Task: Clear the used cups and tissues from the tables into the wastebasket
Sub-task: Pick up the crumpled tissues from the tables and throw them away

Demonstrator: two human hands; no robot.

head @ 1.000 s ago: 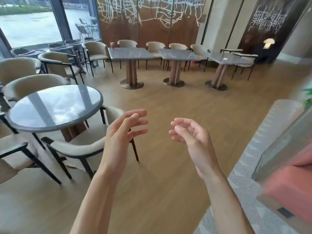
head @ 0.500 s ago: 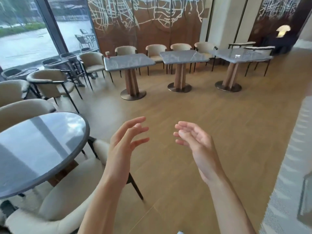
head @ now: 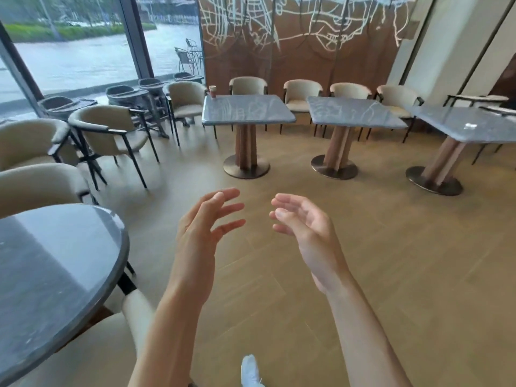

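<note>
Nothing collected yet: my left grip (head: 206,227) and right grip (head: 304,224) were both released, empty; the cup (head: 212,91) stood on the upper-centre bench (head: 247,110), a tissue (head: 471,125) far right

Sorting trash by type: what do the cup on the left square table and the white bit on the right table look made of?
Cup: likely paper, matte red-brown wall with a pale lid or rim, a takeaway shape. White bit: probably crumpled tissue, soft and uneven in outline, though too small to be sure.
</note>
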